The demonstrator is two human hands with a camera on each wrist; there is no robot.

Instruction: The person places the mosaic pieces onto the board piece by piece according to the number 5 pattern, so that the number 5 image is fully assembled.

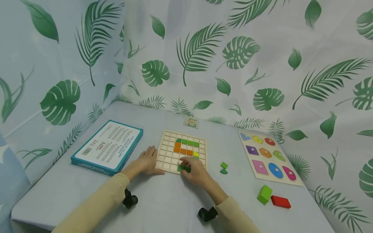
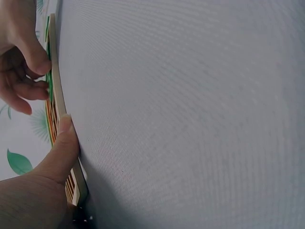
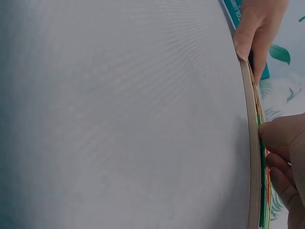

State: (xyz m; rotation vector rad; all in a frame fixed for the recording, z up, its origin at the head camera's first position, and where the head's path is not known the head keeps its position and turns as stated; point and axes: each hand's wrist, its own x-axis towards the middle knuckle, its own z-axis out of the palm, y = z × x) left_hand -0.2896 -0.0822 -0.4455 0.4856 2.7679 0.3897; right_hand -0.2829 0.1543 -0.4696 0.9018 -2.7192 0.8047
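A square wooden grid board [image 1: 166,155] lies mid-table, with green, orange and yellow tiles set in some cells. My left hand [image 1: 149,160] rests at its near left corner, fingers stretched along the left side. Its thumb [image 2: 66,138] presses the near edge in the left wrist view. My right hand [image 1: 194,170] bends over the board's near side, thumb and fingers around a dark green tile [image 1: 187,169] in the row closest to me. Beside that tile sits another green tile [image 1: 180,168]. The palm side hides part of the board's right half.
A teal-edged box [image 1: 107,145] lies on the left. Right of the board are a green square piece [image 1: 224,165] and a green rounded piece [image 1: 223,171]. Farther right lie a shape puzzle [image 1: 253,158], a green block [image 1: 264,194] and a red block [image 1: 281,202]. A pattern card [image 1: 191,122] lies behind.
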